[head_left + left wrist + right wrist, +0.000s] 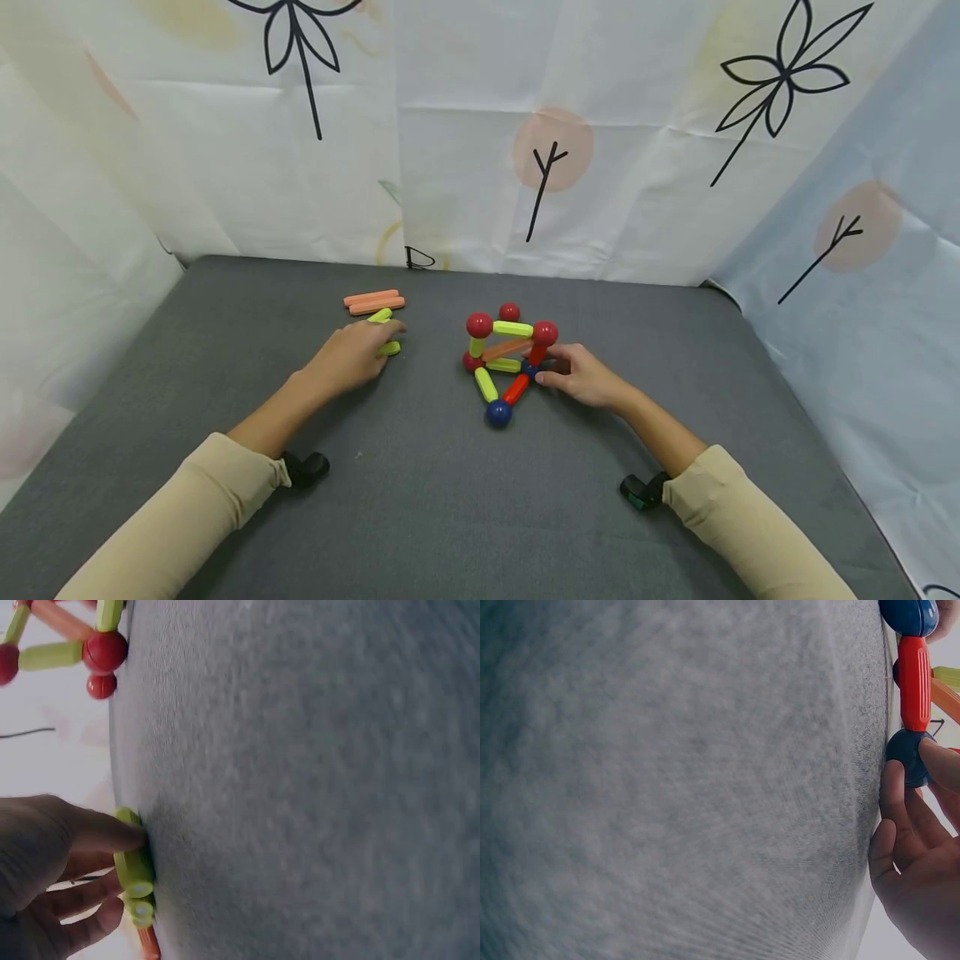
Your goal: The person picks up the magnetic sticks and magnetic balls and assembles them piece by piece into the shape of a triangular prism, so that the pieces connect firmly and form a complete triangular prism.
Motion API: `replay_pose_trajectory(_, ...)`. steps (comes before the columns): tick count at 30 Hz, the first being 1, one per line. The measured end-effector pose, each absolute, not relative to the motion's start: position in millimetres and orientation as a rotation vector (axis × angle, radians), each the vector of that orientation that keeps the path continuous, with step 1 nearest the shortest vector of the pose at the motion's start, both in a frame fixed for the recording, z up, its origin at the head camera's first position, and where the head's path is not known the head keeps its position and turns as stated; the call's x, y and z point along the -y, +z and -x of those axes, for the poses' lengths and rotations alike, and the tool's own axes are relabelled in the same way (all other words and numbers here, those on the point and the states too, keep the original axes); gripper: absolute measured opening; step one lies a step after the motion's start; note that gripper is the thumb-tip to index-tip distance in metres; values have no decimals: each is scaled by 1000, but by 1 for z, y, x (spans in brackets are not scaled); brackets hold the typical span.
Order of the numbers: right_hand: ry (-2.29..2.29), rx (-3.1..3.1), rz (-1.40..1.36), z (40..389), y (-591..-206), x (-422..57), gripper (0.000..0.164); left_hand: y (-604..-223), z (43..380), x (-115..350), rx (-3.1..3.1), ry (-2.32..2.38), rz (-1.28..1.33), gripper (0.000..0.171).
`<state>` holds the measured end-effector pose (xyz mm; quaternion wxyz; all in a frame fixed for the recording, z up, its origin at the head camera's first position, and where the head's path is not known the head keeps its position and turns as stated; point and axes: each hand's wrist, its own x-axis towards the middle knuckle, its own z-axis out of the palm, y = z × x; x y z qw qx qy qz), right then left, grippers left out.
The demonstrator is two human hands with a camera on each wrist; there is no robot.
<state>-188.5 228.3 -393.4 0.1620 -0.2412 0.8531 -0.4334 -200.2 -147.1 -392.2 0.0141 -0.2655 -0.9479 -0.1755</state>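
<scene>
My left hand (352, 350) is at the loose yellow-green rods on the table. Its thumb and fingers pinch one yellow-green rod (135, 868), and a second yellow-green rod (141, 910) lies right beside it. With thumb and fingertips, my right hand (588, 377) grips a blue ball (906, 759) at the right corner of a ball-and-rod frame. This frame joins red balls (480, 325), yellow-green rods (513, 329), red rods (517, 389) and a slanting orange rod (507, 348). Another blue ball (498, 414) forms its near corner.
Two orange rods (377, 307) lie side by side just beyond my left hand. Behind the frame is a red ball (509, 312). The grey table (450, 517) meets a patterned white cloth (465, 192) at the back.
</scene>
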Motion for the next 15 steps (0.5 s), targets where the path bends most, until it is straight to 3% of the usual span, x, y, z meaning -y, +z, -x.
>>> replay_pose_trajectory(5, -1241, -2429, 681, 188, -393, -228, 37, -388, 189, 128, 2946, -860, 1039, 44)
replay_pose_trajectory(15, -1249, -2427, 685, 187, -392, -227, 37, -385, 166, 63, 2555, -1698, 1283, 32)
